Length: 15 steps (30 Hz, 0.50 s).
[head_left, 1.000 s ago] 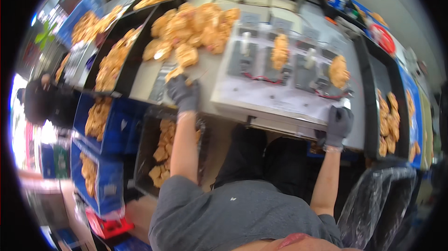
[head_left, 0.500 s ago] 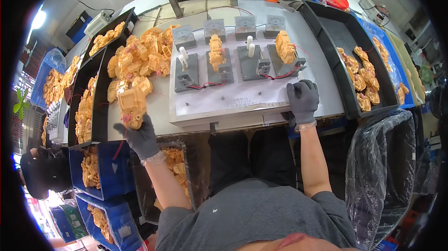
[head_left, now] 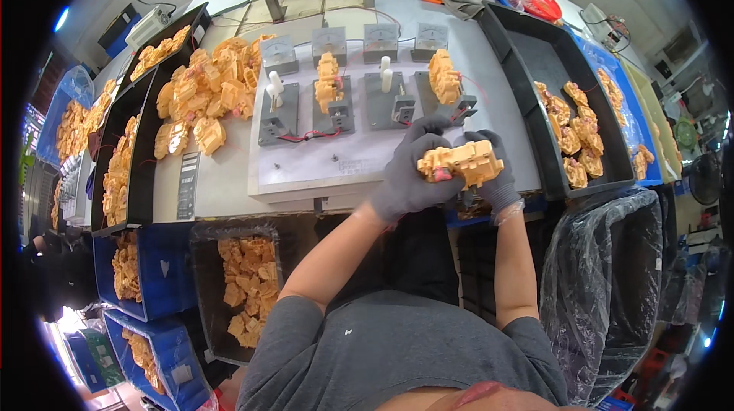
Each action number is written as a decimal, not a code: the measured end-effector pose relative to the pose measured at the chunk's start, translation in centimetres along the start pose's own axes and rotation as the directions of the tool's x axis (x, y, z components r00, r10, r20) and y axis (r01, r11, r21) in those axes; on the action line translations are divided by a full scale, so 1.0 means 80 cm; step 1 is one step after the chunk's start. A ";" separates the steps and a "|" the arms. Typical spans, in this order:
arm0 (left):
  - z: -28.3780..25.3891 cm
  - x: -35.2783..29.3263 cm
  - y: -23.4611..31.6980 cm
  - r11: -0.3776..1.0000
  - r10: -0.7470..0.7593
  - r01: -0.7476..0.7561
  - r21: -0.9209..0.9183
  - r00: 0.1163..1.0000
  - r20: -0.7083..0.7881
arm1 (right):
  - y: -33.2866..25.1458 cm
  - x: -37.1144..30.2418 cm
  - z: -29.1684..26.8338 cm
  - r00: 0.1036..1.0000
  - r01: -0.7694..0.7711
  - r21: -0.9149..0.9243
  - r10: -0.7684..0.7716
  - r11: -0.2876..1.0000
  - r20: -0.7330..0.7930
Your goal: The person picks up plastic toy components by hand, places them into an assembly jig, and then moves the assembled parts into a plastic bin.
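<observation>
Both my hands wear grey gloves and meet at the front right edge of a white test board point(head_left: 336, 174). Between them is a tan molded plastic housing point(head_left: 466, 162) with a small pink-red piece on its left end. My left hand point(head_left: 409, 178) grips that end; my right hand point(head_left: 497, 185) closes round the other. Just beyond, a similar housing point(head_left: 445, 78) is seated on a grey fixture at the board's right, red wires beside it. Another housing point(head_left: 327, 84) sits on a fixture left of centre. White pegs point(head_left: 385, 76) stand on a fixture between them.
Several analog meters point(head_left: 380, 42) line the board's back. A heap of tan housings point(head_left: 210, 86) lies to the left, beside a black tray point(head_left: 145, 136). At right, another black tray point(head_left: 527, 51) holds several housings. Below the table edge stand a plastic-lined bin point(head_left: 604, 258) and blue crates point(head_left: 172, 273).
My left hand has carried the housing from the left side across to the right. My right hand has come off the board's edge and taken hold of it too. The view has shifted slightly.
</observation>
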<state>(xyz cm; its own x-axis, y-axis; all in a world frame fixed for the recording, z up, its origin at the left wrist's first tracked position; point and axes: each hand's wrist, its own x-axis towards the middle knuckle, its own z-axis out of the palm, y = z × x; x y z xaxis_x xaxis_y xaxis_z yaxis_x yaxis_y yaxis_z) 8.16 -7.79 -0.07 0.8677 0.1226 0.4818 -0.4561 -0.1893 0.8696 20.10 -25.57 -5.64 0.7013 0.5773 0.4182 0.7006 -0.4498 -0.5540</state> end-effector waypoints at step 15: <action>0.034 0.040 -0.028 0.963 -0.135 0.163 -0.216 0.981 0.139 | -0.018 0.122 -0.060 0.953 -0.303 0.553 0.248 0.776 0.174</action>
<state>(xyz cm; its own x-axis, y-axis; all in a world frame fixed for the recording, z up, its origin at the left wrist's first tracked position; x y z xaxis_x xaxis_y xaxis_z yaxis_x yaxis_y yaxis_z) 12.49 -9.59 -0.76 0.9401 0.0108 0.3406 -0.3407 0.0478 0.9390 26.56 -22.60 2.71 0.8190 0.5574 0.1360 0.2584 -0.1467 -0.9548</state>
